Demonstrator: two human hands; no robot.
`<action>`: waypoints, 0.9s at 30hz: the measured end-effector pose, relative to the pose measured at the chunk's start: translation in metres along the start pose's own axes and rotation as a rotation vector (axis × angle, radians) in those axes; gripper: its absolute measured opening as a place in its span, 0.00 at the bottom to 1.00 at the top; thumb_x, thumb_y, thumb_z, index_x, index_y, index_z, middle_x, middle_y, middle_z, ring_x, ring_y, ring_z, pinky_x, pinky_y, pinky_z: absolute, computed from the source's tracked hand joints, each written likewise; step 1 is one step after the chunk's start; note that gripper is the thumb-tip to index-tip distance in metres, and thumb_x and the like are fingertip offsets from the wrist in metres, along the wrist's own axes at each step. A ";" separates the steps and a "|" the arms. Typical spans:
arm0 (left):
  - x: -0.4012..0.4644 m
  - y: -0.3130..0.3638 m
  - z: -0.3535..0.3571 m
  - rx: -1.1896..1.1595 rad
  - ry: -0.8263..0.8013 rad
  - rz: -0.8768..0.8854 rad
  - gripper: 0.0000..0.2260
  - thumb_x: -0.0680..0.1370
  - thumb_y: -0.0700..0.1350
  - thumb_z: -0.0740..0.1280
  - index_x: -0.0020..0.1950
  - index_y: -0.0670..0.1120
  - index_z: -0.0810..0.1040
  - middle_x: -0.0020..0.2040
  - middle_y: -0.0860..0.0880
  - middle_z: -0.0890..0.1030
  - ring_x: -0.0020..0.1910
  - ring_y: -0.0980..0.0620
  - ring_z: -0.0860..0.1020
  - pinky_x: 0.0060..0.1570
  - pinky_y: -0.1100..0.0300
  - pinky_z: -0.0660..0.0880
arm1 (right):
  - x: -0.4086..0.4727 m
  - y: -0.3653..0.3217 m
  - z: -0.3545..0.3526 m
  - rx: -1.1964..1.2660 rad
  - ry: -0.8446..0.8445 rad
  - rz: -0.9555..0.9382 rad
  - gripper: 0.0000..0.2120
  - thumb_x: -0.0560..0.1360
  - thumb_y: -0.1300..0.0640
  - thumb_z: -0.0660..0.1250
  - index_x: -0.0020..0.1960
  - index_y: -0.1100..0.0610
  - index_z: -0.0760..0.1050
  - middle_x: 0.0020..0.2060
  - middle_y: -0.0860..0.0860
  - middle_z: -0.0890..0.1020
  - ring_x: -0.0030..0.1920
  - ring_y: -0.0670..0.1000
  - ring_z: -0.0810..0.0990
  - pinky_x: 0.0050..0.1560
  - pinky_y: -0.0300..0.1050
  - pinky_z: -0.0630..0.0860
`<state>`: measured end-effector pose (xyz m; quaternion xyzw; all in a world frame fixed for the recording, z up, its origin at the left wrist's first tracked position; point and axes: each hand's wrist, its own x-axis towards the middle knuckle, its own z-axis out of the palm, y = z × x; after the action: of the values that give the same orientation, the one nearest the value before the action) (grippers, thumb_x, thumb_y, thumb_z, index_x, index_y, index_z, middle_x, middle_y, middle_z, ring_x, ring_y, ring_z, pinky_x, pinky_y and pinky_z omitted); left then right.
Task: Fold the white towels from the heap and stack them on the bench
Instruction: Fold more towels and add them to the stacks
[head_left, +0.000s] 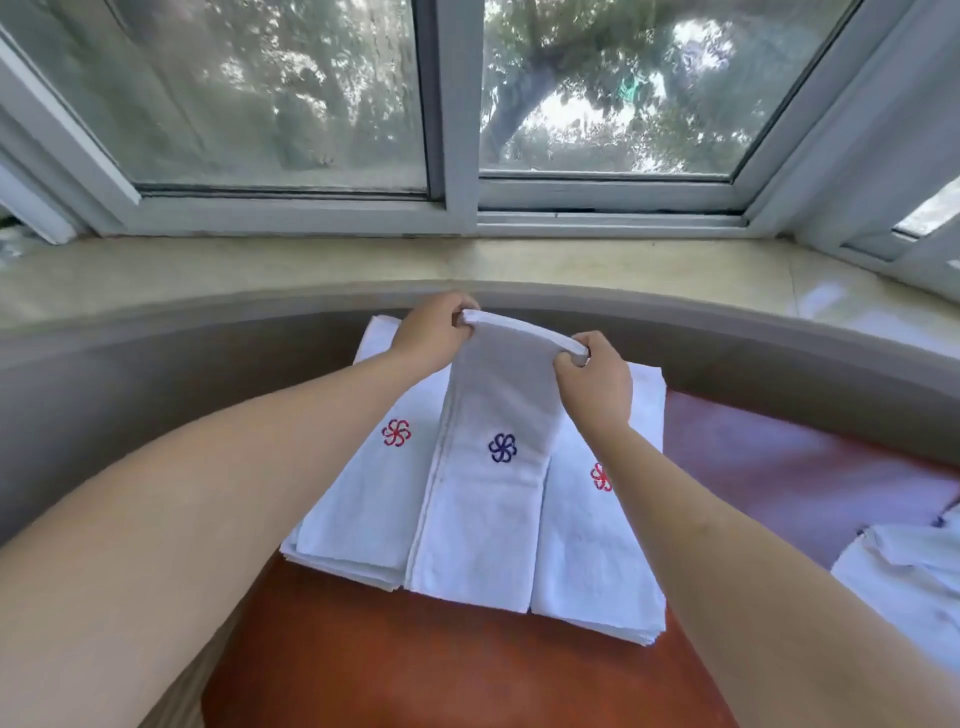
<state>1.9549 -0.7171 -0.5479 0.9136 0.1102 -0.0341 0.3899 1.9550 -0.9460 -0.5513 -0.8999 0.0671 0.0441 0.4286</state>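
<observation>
From the head view, the left hand (434, 330) and the right hand (592, 382) each pinch a top corner of a long folded towel with a blue flower (488, 467). The fingers are curled tight on the cloth. Its lower end lies across 2 piles of folded towels (358, 514) on the red desk (457, 670). The unfolded heap (904, 577) waits at the right. The towel looks half folded. Next, I think, the top end must come down to meet the bottom.

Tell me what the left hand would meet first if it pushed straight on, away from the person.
Probably the grey curved wall below the windowsill; the left hand, pinching the towel, looks close to it, though depth is unclear.
</observation>
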 end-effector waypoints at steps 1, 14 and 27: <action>0.010 -0.005 0.004 -0.006 -0.009 -0.008 0.06 0.81 0.46 0.66 0.55 0.57 0.77 0.51 0.55 0.82 0.50 0.52 0.80 0.42 0.59 0.70 | 0.007 0.001 0.007 -0.006 0.018 0.006 0.08 0.72 0.55 0.60 0.49 0.48 0.75 0.36 0.44 0.80 0.36 0.44 0.78 0.33 0.42 0.68; 0.024 -0.104 0.084 0.052 -0.328 -0.229 0.36 0.80 0.48 0.69 0.82 0.56 0.53 0.75 0.44 0.68 0.70 0.42 0.72 0.66 0.49 0.72 | 0.028 0.084 0.089 -0.141 -0.301 0.204 0.33 0.76 0.56 0.67 0.79 0.47 0.61 0.74 0.50 0.66 0.61 0.53 0.77 0.53 0.44 0.71; -0.090 -0.114 0.095 0.240 -0.429 -0.182 0.21 0.80 0.47 0.66 0.70 0.58 0.62 0.56 0.46 0.72 0.43 0.48 0.76 0.41 0.55 0.71 | -0.067 0.127 0.075 -0.189 -0.399 0.487 0.22 0.77 0.52 0.65 0.67 0.54 0.62 0.42 0.48 0.77 0.41 0.51 0.78 0.41 0.46 0.74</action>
<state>1.8439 -0.7243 -0.6811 0.9115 0.1019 -0.2748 0.2887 1.8668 -0.9614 -0.6861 -0.8667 0.1908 0.3271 0.3248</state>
